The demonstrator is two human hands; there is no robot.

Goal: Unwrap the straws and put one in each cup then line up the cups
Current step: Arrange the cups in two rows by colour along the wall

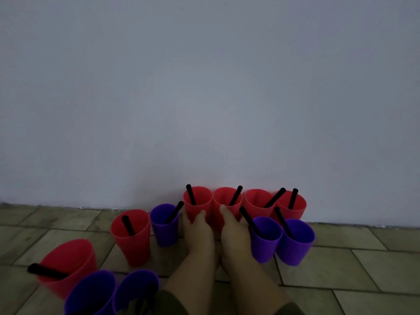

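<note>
Matt plastic cups [197, 202], tiled floor [341, 269]

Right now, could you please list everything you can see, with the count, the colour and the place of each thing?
red cups: six; four in a row against the wall, two at the left on the floor.
purple cups: five; one left of the hands, two at the right, two at the bottom left.
straws: black, one in nearly every cup; the two bottom-left purple cups are too dark to tell.
floor: tiled, greenish-brown.
wall: pale grey.
left hand: on the first red cup of the row.
right hand: on the second red cup.
</note>
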